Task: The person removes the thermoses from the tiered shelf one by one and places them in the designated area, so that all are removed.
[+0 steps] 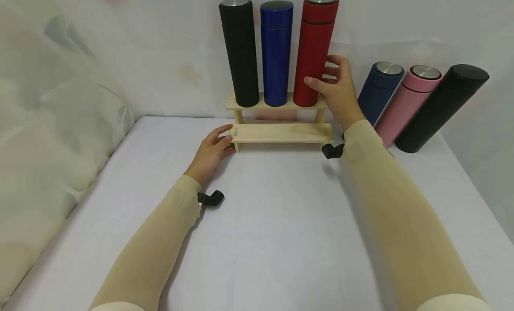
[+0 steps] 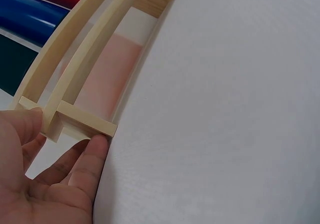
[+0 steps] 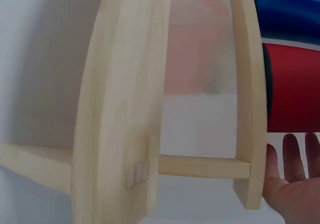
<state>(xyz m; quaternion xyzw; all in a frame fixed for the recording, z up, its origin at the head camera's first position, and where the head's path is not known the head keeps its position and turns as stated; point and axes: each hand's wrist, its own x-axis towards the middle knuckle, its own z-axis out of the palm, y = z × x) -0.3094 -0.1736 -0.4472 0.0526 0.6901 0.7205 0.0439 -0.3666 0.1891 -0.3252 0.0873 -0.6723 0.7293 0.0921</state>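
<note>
A two-step wooden stand (image 1: 281, 132) stands at the back of the table, with a black bottle (image 1: 241, 56), a blue bottle (image 1: 276, 56) and a red bottle (image 1: 315, 56) upright in a row on its upper step. My left hand (image 1: 210, 152) holds the left end of the lower step. In the left wrist view, its thumb lies against the wood and its fingertips (image 2: 100, 143) touch the end piece. My right hand (image 1: 339, 90) is at the right side of the red bottle, thumb overlapping its front, fingers spread. The right wrist view shows those fingers (image 3: 292, 156) fairly straight beside the bottle.
To the right of the stand, a navy bottle (image 1: 379, 90), a pink bottle (image 1: 409, 101) and another black bottle (image 1: 441, 108) stand together beyond my right forearm. A white cloth covers the table (image 1: 273, 221). Pale patterned fabric (image 1: 60, 137) hangs along the left and back.
</note>
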